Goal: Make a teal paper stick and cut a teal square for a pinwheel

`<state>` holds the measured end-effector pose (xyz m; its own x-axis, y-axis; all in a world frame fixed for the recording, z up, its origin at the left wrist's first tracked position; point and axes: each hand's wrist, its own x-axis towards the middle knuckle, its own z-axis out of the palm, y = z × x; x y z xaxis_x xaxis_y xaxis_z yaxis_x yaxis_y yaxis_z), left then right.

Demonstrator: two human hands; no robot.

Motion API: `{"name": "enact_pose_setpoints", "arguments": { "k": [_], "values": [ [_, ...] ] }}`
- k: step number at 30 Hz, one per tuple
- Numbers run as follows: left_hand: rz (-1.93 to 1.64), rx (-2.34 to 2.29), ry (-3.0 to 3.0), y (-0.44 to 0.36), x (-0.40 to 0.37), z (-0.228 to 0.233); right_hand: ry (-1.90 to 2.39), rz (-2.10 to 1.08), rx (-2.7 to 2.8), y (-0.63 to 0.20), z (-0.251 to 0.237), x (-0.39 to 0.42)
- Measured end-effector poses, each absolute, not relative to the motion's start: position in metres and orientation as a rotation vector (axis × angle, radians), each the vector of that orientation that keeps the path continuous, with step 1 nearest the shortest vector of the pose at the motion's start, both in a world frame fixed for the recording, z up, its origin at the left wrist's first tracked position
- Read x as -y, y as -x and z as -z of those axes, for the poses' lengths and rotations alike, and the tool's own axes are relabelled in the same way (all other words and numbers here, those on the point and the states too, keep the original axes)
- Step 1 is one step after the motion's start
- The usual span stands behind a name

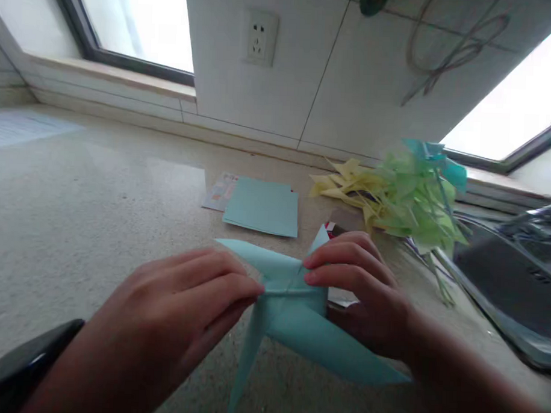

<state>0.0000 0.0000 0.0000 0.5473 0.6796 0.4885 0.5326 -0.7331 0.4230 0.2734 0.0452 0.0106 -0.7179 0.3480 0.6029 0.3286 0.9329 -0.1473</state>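
Note:
Between my hands is a light blue folded-paper flower point(294, 315), its pointed petals spreading to the left, up and down to the right. My left hand point(195, 306) pinches its left side near the centre, thumb and fingertips pressed together on a fold. My right hand point(354, 275) grips the right side, with fingertips on top and the thumb hidden underneath. Just beyond lies a small stack of light blue paper squares point(261, 206), flat on the counter. A red-and-white printed item partly shows behind my right hand.
Yellow paper flowers point(348, 185) and green ones point(411, 199) on stems lie at the right back. A metal sink point(508, 275) is at the far right. A printed sheet point(29, 125) lies far left. The speckled counter point(98, 224) meets a tiled wall with an outlet point(260, 37).

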Motion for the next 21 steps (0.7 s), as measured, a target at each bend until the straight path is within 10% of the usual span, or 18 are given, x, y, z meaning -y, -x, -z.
{"name": "enact_pose_setpoints", "arguments": {
  "k": [21],
  "values": [
    [-0.905,-1.051,-2.782,0.001,0.009,0.004,0.752,0.127,2.332,-0.26,-0.019,-0.023]
  ]
}}
